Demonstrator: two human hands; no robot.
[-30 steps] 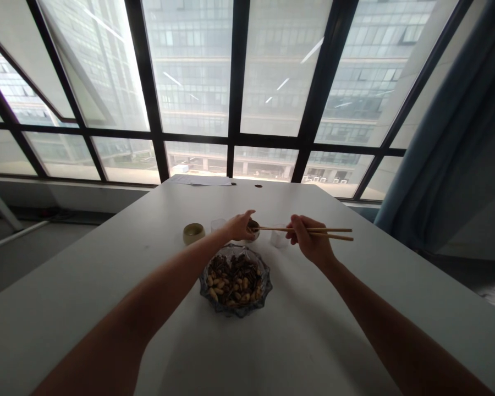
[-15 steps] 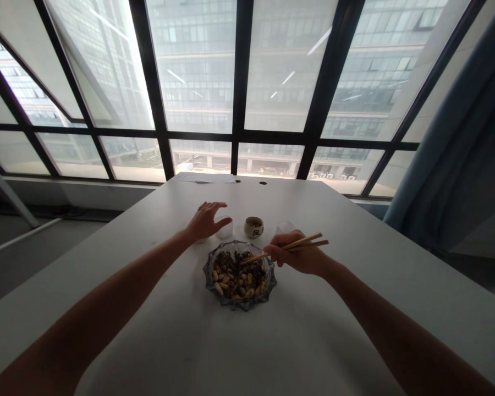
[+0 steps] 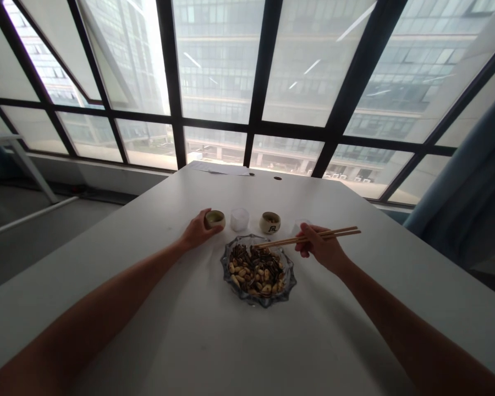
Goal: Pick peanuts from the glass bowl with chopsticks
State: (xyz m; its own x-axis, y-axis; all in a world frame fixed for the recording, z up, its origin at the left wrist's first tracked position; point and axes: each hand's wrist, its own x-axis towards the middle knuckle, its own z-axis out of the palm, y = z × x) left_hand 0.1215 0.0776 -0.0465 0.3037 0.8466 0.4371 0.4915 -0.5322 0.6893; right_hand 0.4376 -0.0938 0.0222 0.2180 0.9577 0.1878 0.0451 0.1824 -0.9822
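Chopsticks [image 3: 282, 242] lying in right hand [image 3: 319, 245], fingers closing around them; tips reaching over glass bowl [image 3: 291, 283] to dark seeds [image 3: 241, 254]. Unclear whether tips are pinching anything. Bowl sitting roughly midway between left and right edges of desk [image 3: 231, 352]. Left hand [image 3: 196, 231] curling round green cup [image 3: 218, 221], no pieces showing inside. Printed cup [image 3: 269, 225], farther toward far edge, already holding some pieces. Work appearing partway: many seeds, peanuts [image 3: 266, 273] remaining in bowl.

White table [image 3: 239, 352]: glass bowl [image 3: 256, 301], lettered cup [image 3: 266, 226], plain cup [image 3: 220, 221], two clear cups [image 3: 240, 220], papers [image 3: 220, 168].
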